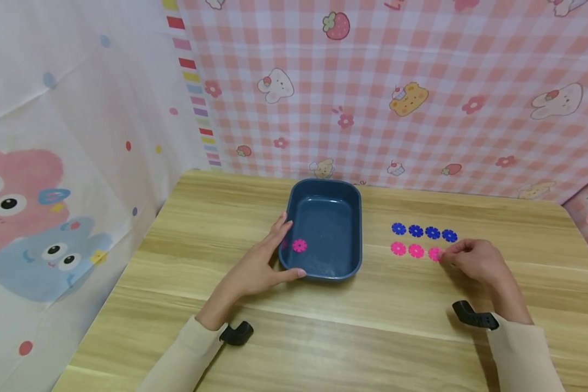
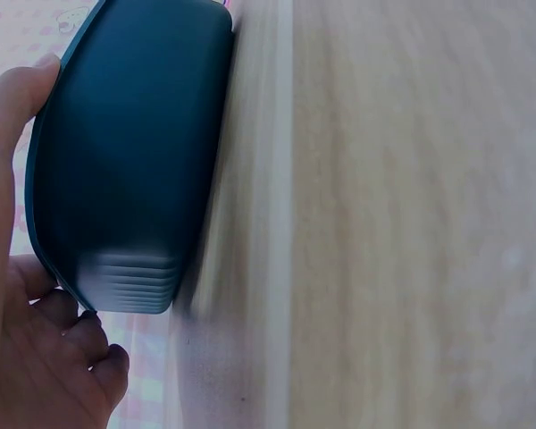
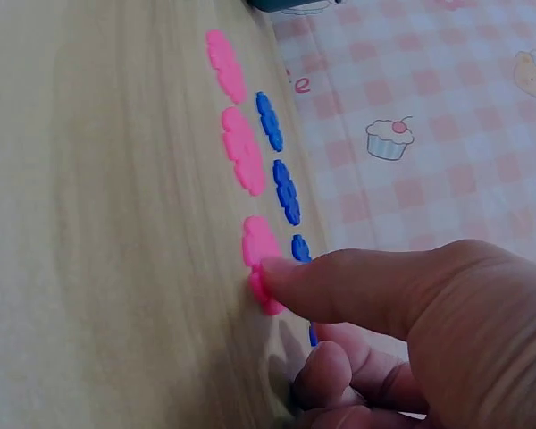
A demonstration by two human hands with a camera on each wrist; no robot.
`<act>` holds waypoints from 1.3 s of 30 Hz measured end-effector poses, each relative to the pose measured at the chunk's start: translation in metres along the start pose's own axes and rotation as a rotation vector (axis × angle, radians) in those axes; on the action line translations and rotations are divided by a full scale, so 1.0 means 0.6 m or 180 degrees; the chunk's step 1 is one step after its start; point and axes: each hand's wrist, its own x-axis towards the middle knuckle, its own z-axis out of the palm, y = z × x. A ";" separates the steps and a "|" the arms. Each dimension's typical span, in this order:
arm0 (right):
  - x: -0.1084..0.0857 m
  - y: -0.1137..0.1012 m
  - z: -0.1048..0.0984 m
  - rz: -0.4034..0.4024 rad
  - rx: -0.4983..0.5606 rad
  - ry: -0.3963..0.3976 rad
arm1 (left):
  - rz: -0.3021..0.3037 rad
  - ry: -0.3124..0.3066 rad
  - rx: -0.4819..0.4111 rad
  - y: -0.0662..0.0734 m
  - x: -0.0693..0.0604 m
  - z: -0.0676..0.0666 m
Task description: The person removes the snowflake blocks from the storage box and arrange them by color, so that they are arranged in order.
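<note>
A deep blue plastic tray [image 1: 330, 275] stands on the table with one pink snowflake-shaped disc [image 1: 299, 245] inside it. My left hand [image 1: 259, 267] holds its near left corner, thumb on the front rim and fingers along the left side; in the left wrist view the fingertips bend at the rim. To the right, pink discs [image 1: 416, 251] lie in a row in front of a row of blue discs [image 1: 424, 232]. My right hand [image 1: 475, 261] pinches the edge of the rightmost pink disc [image 3: 262, 255], the thumb tip on it. The index fingertip is partly hidden.
The wooden table [image 1: 362, 337] ends at a checked pink cloth [image 1: 304, 125] behind the tray. A white patterned cloth [image 1: 103, 163] hangs on the left. Black angled mounts [image 1: 237, 333] stick out at both sleeve cuffs.
</note>
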 end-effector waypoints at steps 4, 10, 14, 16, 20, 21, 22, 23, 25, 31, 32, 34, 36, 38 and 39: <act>-0.002 0.003 0.003 -0.0056 0.0001 0.0067 | -0.0020 0.0003 -0.0003 0.001 -0.001 0.000; -0.007 0.006 0.003 -0.0209 0.0115 0.0088 | -0.0038 0.0001 0.0000 0.000 -0.002 0.002; -0.012 -0.001 0.004 -0.0402 0.0275 0.0078 | -0.0030 -0.0002 0.0010 0.000 -0.001 0.002; -0.014 -0.009 0.005 -0.0526 0.0328 0.0094 | -0.0026 -0.0001 0.0015 0.000 -0.001 0.002; -0.021 -0.032 0.008 -0.0759 0.0319 0.0172 | -0.0030 0.0004 0.0011 0.000 -0.001 0.001; -0.023 -0.039 0.009 -0.0813 0.0322 0.0189 | -0.0029 0.0003 0.0003 0.000 -0.001 0.001; -0.025 -0.045 0.010 -0.0881 0.0309 0.0207 | -0.0029 0.0002 0.0004 0.000 -0.001 0.001; -0.026 -0.051 0.012 -0.0919 0.0320 0.0201 | -0.0027 -0.0001 0.0006 0.000 -0.001 0.001; -0.028 -0.061 0.016 -0.1012 0.0351 0.0174 | -0.0018 -0.0002 0.0009 0.000 0.000 0.001; -0.030 -0.089 0.032 -0.1251 0.0451 0.0026 | -0.0017 -0.0004 0.0011 0.000 0.000 0.002; -0.031 -0.094 0.035 -0.1291 0.0475 -0.0005 | -0.0018 -0.0004 0.0011 0.000 0.000 0.003; -0.032 -0.102 0.041 -0.1362 0.0481 -0.0019 | -0.0031 -0.0003 0.0011 0.000 0.000 0.003; -0.034 -0.111 0.046 -0.1440 0.0405 0.0003 | -0.0036 0.0003 0.0003 0.000 0.000 0.002; -0.036 -0.120 0.051 -0.1509 0.0348 0.0038 | -0.0029 0.0016 -0.0012 -0.001 0.000 0.002; -0.038 -0.124 0.054 -0.1541 0.0322 0.0061 | -0.0032 0.0017 -0.0021 -0.001 0.000 0.002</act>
